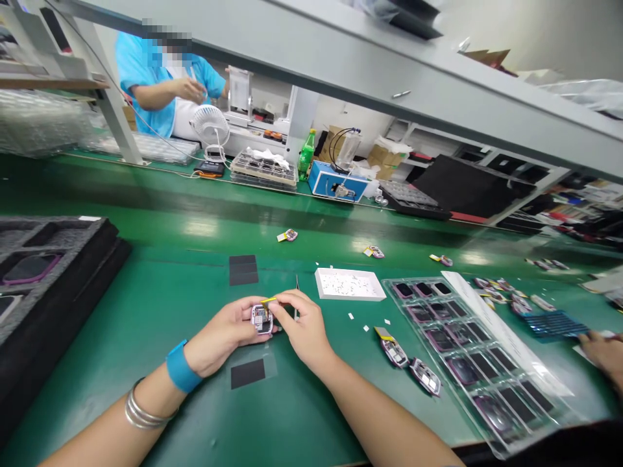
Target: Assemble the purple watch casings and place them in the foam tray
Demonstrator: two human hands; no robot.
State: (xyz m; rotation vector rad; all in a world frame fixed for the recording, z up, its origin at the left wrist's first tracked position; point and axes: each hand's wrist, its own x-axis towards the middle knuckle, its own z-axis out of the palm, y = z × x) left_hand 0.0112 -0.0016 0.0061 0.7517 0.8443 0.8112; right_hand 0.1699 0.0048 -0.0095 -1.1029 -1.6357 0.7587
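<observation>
A blister tray (479,363) apparently lies right of the right hand (304,324).

**Blue wristband, silver bangles, bare arms**

A wide turquoise-blue wristband (181,366) around the left wrist (199,358), flat and smooth-faced, its material too hard to tell at this size. Farther up the left forearm (100,441), a stack of thin, shiny silver bangles (144,405), set close together and just apart from the band. Left hand (219,336) and right hand (304,327) both bare. Right forearm (389,415) bare too, as far as the lower edge of the view, like the left.
</observation>
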